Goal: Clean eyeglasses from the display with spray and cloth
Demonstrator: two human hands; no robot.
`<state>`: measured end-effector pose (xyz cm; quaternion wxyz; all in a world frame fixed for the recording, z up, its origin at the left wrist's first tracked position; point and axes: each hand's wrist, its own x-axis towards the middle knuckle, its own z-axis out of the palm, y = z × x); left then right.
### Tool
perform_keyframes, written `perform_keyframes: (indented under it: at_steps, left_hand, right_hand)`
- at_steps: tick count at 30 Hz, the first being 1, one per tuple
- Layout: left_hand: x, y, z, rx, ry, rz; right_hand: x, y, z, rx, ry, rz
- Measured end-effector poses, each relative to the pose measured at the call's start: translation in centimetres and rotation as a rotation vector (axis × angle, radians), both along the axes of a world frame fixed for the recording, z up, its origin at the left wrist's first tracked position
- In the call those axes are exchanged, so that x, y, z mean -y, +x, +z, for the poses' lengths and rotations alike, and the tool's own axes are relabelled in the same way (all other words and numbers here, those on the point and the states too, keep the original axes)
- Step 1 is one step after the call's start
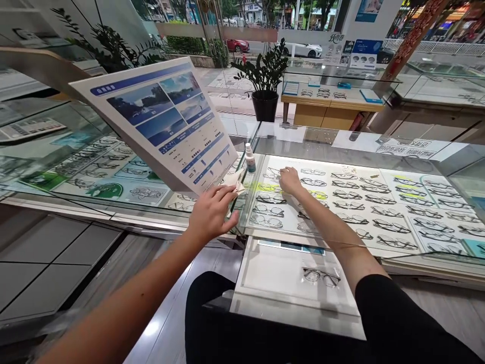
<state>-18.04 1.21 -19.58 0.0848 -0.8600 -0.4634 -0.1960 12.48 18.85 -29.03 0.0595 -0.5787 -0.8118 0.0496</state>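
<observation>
My left hand [212,213] rests on the glass counter, thumb apart from the fingers. Its fingertips touch a crumpled cream cloth [235,183], which lies beside a small white spray bottle [249,157]. My right hand [290,181] reaches over the right part of the case, fingers bent and closed at the edge of a pair of glasses [276,173] in the back row. The fingertips are partly hidden. Around it, more glasses lie in rows on a white tray [257,202], among them a yellow-marked pair [270,187].
A large printed board [170,121] leans left of the bottle. Below the counter, an open drawer [273,283] holds one pair of glasses [321,276] in a clear bag. A potted plant [264,103] and a wooden display table [322,114] stand beyond.
</observation>
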Motion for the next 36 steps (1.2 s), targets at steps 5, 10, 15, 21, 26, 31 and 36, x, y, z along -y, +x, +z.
perform_keyframes:
  at_steps: [5,10,15,21,26,31,36]
  left_hand:
    - [0.2,-0.4,0.0,-0.022,0.023,-0.013]
    - [0.4,-0.7,-0.2,-0.026,0.042,-0.018]
    - [0.5,-0.7,-0.3,-0.029,0.010,0.002]
    - [0.6,-0.5,-0.1,-0.040,0.045,-0.005]
    - [0.6,-0.4,0.0,-0.046,0.073,-0.012]
    - [0.6,-0.3,0.0,-0.046,0.086,-0.014]
    - [0.5,-0.4,-0.1,-0.042,0.066,-0.014]
  right_hand:
    - [-5.9,-0.8,-0.8,0.005,-0.009,-0.060]
    - [-9.0,-1.7,-1.4,0.011,0.002,-0.119]
    - [-8.9,-2.8,-3.1,0.040,-0.050,-0.098]
    - [-8.0,-3.3,-3.9,0.067,-0.088,-0.064]
    - [-8.0,-3.3,-3.7,0.071,-0.143,-0.054]
    - [-8.3,-3.2,-3.4,0.063,-0.188,-0.088]
    - [-7.8,-3.2,-2.3,-0.003,-0.177,-0.106]
